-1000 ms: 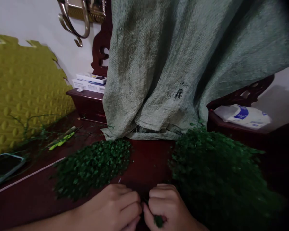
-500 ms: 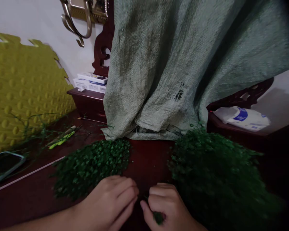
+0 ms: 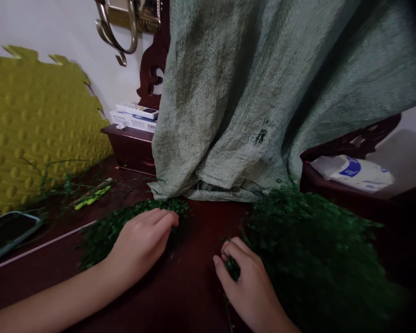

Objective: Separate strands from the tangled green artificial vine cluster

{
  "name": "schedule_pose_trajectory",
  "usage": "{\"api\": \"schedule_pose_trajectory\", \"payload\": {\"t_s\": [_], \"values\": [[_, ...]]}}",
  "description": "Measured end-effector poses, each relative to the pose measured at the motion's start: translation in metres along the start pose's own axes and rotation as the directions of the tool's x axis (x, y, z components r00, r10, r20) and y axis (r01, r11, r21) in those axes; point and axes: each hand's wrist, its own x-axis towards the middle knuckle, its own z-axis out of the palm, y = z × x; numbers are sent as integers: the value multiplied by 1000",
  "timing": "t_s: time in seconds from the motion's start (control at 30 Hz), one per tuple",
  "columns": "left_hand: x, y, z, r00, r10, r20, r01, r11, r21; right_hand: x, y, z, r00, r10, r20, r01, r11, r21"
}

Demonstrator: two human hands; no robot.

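Note:
My left hand (image 3: 145,236) is over the front right part of the smaller green leaf pile (image 3: 104,231), its fingers bent together; what they hold, if anything, is hidden. My right hand (image 3: 244,273) curls around a small green sprig (image 3: 231,267), thumb and fingers round it, beside the larger green pile (image 3: 319,245) on the right. A thin stem hangs below that hand. Between the two piles, the dark red surface (image 3: 208,226) shows a few tiny bits.
A grey-green woven sack (image 3: 222,115) stands behind the piles. On the left are a yellow mat (image 3: 38,120), loose stems, a yellow-green tool (image 3: 92,198) and a blue-rimmed object (image 3: 17,240). A tissue pack (image 3: 362,173) lies at right.
My left hand has moved up and left onto the smaller pile. My right hand has shifted slightly up, its fingers looser around the sprig. The view has shifted a little.

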Motion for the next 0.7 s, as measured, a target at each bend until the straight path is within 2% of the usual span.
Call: {"api": "schedule_pose_trajectory", "payload": {"t_s": [0.1,0.17,0.3,0.4,0.5,0.6,0.7], "values": [[1,2,1,993,49,104,-57,995,77,1,4,1,998,29,-53,-28,1000,14],[1,3,2,989,43,144,-61,991,122,-1,7,2,996,58,-65,-57,998,16],[1,5,5,983,20,183,-44,991,125,-4,11,3,993,117,7,-117,993,-5],[0,9,6,978,36,205,-38,999,7,-4,8,1,997,55,56,-57,997,48],[-1,16,5,964,124,235,-88,983,-158,-4,1,-3,989,-50,141,29,989,142],[-4,26,4,913,272,304,-180,938,-296,-5,-6,-6,965,-119,234,68,974,216],[-9,34,5,861,373,346,-250,902,-351,-5,-9,-7,955,-119,271,44,962,268]]}}
